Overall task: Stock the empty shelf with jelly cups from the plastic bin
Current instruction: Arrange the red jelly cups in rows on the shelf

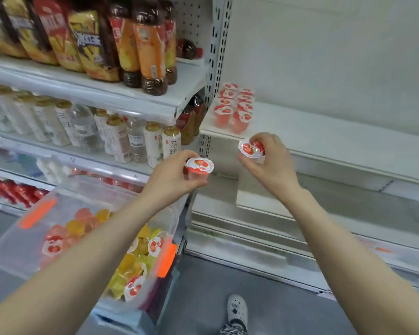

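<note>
My left grip (177,176) is curled round a jelly cup (200,168), thumb and fingers pinching its clear sides, with the lid facing me. My right grip (275,163) pinches a second jelly cup (251,148), tipped so its lid faces left. Both are held in the air before the shelving. The right one is just below the front edge of the white shelf (336,139); the left one is lower, seen above the far corner of the plastic bin (7,240). Each lid is white and red with a picture of red fruit, and its small writing is too fine for me to read. At the shelf's left end, stocked cups (224,112) with the same lids stand in two files running back toward the wall, about four in each; the far ones blur, so I cannot fix the count. The bin is clear, with two orange latches (38,212), and holds loose cups in pink, orange and yellow, at least three showing red-fruit lids. To the left stand white-labelled bottles (171,147) with Chinese writing, the character 茶 legible on the nearest. Above them are dark tea bottles (150,52) with orange labels and yellow snack bags (92,42), their lettering blurred. One white clog (237,308) rests on the grey floor (203,298).
</note>
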Available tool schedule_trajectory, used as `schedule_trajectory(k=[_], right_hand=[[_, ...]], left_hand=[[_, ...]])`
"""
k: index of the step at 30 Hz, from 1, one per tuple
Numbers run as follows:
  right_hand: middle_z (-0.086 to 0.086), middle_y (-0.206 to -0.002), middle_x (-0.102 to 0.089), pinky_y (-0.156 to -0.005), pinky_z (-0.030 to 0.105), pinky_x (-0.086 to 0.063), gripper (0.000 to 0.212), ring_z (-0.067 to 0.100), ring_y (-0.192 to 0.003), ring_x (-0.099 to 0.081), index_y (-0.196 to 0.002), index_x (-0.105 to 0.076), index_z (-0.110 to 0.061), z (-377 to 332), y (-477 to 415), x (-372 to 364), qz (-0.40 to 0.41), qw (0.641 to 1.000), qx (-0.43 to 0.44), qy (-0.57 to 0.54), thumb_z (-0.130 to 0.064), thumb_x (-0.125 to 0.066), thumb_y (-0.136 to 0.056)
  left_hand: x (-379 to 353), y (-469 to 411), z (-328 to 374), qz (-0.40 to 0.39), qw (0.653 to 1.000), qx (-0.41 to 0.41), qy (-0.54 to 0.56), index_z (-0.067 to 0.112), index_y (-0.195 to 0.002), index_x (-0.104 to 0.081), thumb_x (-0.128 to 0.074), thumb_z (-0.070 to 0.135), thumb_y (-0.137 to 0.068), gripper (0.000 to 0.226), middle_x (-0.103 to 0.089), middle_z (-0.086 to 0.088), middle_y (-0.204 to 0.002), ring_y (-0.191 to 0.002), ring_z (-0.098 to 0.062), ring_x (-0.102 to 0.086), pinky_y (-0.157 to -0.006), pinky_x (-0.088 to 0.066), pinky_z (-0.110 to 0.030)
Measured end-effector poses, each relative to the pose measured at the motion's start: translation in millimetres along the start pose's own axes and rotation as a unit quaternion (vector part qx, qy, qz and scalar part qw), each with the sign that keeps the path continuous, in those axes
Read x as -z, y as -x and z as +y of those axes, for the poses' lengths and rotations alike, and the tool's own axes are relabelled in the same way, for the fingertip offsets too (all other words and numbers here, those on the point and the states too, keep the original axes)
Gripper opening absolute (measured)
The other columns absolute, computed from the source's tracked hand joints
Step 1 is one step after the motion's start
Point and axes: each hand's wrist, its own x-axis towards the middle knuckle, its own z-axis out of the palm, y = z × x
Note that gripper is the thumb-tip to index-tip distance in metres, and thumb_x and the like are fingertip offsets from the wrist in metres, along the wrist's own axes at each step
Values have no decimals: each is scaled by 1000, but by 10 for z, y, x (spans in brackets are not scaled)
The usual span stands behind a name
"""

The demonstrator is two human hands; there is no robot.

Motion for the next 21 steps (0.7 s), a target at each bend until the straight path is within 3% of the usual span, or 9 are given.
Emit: schedule_trajectory(k=[3,8,12,17,21], right_hand=[[-3,-100,-61,-81,31,-45,36,13,-92,-56,-105,-58,-21,285,-338,262,47,999,-20,0,-40,-72,-78],[-5,-100,-60,-80,27,-41,35,14,-91,-56,-103,-58,-22,851,-928,519,51,997,-57,-2,-39,-73,-76],[-1,-99,-60,-76,26,-36,36,17,-92,-56,-104,-58,-22,1237,-1355,505,10,998,-60,8,-37,-73,-75],[2,-100,-62,-75,27,-34,32,21,-97,-56,-104,-59,-19,1570,-1784,288,-41,998,-43,1,-33,-71,-78],[3,-102,-62,-75,27,-33,31,23,-98,-56,-106,-59,-17,1725,-2082,73,-81,996,-33,-9,-30,-69,-80]], left_hand=[[-81,-379,298,19,1000,-24,6,30,-115,-57,-78,51,-70,54,-59,15,-108,-95,-5,-55,-75,-41,-23],[-295,-1014,764,56,998,-31,-4,28,-123,-55,-77,53,-71,61,-55,17,-114,-101,-1,-48,-83,-39,-23],[-488,-1519,929,84,996,-9,-41,26,-125,-55,-75,54,-73,62,-60,9,-125,-113,-12,-53,-89,-41,-27],[-629,-1952,996,112,992,14,-51,23,-120,-60,-71,50,-73,56,-66,3,-116,-106,-19,-60,-89,-49,-35],[-664,-2172,1060,107,991,44,-63,20,-119,-63,-74,51,-71,57,-68,0,-115,-106,-22,-60,-85,-50,-33]])
